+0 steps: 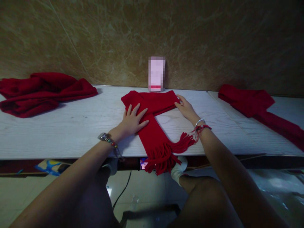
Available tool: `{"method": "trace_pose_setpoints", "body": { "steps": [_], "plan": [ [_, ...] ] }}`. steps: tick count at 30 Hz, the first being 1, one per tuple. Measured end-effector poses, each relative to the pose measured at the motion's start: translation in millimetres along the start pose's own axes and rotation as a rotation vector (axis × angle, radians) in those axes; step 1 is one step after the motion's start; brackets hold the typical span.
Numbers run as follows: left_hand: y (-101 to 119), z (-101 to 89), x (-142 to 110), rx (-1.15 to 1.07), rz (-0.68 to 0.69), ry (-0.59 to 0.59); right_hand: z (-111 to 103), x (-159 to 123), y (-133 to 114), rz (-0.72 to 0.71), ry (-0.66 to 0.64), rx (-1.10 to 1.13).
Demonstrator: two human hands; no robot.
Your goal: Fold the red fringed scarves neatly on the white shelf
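Observation:
A red scarf lies folded across itself on the white tabletop, one strip running sideways and another slanting toward me. Its fringe hangs over the front edge, and one bunch of strands fans out to the right. Pressed flat on the fold at the left is my left hand, with its fingers spread. At the right end of the sideways strip, my right hand holds the scarf's edge between thumb and fingers. What lies beneath my left palm is hidden.
Another red cloth lies crumpled on the left, and a further red scarf-like cloth is at the right. A pixelated phone-shaped object leans against the marbled wall. Below the table, a black cable crosses the floor near my legs.

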State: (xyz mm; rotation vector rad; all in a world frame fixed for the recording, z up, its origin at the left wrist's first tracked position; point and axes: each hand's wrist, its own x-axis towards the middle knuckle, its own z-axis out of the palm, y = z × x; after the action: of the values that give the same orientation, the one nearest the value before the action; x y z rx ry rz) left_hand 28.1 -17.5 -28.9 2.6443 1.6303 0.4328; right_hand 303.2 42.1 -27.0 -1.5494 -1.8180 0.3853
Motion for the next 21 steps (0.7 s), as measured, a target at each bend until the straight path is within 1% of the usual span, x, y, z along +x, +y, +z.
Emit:
{"method": "trace_pose_setpoints", "body": {
  "steps": [2,5,8,10,13,15,17,21],
  "plan": [
    [-11,0.7,1,0.006,0.057,-0.051,2,1,4,-0.015,0.012,0.063],
    [-20,-5.1,2,0.029,0.101,-0.123,2,4,10,-0.005,0.061,0.188],
    [-21,-10.1,3,0.049,0.118,-0.185,0,6,11,0.069,0.077,0.242],
    [-20,-11.9,4,0.055,0.128,-0.2,-2,6,9,0.127,0.076,0.24],
    [-22,-14.5,2,0.057,0.135,-0.215,-6,3,7,0.148,0.026,0.281],
    [-25,-17.1,0,0.053,0.148,-0.233,-9,-1,7,0.085,-0.064,0.307],
    [-32,-20.2,-1,0.045,0.175,-0.256,-12,-6,6,-0.018,-0.138,0.26],
    [-53,-28.7,-2,0.038,0.284,-0.276,-14,-17,0,-0.188,-0.131,0.025]
  ]
}}
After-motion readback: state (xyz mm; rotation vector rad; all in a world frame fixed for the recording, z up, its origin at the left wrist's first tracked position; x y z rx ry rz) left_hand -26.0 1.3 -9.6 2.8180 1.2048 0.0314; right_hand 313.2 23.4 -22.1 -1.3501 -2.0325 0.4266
